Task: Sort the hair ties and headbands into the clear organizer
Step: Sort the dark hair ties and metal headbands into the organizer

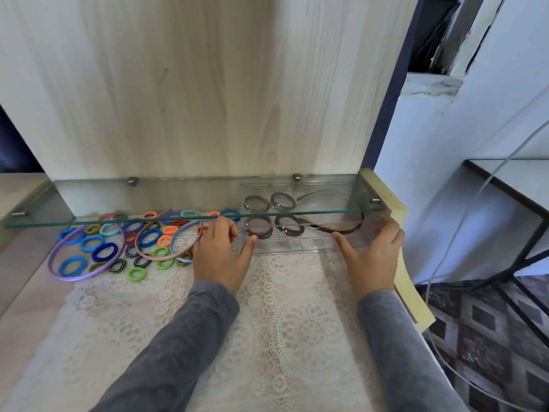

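Left hand (pixel 221 254), right hand (pixel 371 260) grip clear rectangular organizer (pixel 297 244)

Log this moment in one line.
left hand: holds clear organizer left end | right hand: holds its right end | inside: dark hair ties, brown headband | loose: coloured hair ties, headbands

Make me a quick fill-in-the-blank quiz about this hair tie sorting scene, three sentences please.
1. The left hand and the right hand each hold one end of the clear organizer, which sits under a ___ shelf.
2. The organizer contains one ___ headband.
3. The loose colourful hair ties lie on the lace cloth to the organizer's ___.

Missing words: glass; brown; left.
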{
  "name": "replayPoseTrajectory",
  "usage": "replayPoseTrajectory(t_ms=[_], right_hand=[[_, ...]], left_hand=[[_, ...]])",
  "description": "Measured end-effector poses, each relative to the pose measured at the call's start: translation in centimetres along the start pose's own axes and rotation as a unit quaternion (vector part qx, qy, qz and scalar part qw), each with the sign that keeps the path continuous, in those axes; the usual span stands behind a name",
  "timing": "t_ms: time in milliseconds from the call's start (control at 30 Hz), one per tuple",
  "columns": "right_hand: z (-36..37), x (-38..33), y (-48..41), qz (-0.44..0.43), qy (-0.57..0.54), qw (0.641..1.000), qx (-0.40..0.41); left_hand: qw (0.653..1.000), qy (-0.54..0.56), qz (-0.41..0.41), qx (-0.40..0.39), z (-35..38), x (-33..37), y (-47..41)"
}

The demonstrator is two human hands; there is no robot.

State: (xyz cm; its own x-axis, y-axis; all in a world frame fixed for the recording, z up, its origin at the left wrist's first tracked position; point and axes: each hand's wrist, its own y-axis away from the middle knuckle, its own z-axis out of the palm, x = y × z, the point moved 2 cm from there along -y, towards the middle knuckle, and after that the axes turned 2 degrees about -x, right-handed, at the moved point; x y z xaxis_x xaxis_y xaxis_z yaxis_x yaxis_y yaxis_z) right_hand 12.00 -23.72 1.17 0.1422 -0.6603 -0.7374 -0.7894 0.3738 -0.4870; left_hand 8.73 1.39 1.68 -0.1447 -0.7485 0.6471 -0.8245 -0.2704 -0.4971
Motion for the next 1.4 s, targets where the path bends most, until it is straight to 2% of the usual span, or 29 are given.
replayPoseTrajectory(t_ms=[267, 400, 533, 633, 733, 867, 1400], right_hand=[[0.7, -0.2, 1.2, -0.031, 0.058, 0.998, -0.008], [1.1, -0.8, 2.2, -0.066, 0.103, 0.992, -0.036], [1.8, -1.5, 3.6, -0.137, 0.15, 0.976, -0.08], [2.2, -1.8, 4.3, -0.158, 0.192, 0.962, -0.111], [2.5, -2.1, 4.8, -0.157, 0.232, 0.951, -0.132], [2.5, -2.6, 5.2, -0.135, 0.247, 0.944, -0.171], [1.7, -3.3, 4.5, -0.091, 0.233, 0.94, -0.232]], left_hand=[[0.999, -0.011, 0.052, -0.002, 1.3, -1.0, 1.1], [0.996, -0.028, 0.057, -0.056, 1.2, -0.6, 2.0], [0.993, -0.031, 0.032, -0.105, 1.0, -0.3, 2.9], [0.989, -0.014, 0.008, -0.148, 1.0, -0.1, 3.4], [0.984, -0.004, -0.001, -0.18, 0.8, 0.3, 3.8], [0.976, -0.043, -0.007, -0.214, 0.6, 0.8, 4.0], [0.966, -0.102, -0.012, -0.237, 0.4, 1.2, 4.1]])
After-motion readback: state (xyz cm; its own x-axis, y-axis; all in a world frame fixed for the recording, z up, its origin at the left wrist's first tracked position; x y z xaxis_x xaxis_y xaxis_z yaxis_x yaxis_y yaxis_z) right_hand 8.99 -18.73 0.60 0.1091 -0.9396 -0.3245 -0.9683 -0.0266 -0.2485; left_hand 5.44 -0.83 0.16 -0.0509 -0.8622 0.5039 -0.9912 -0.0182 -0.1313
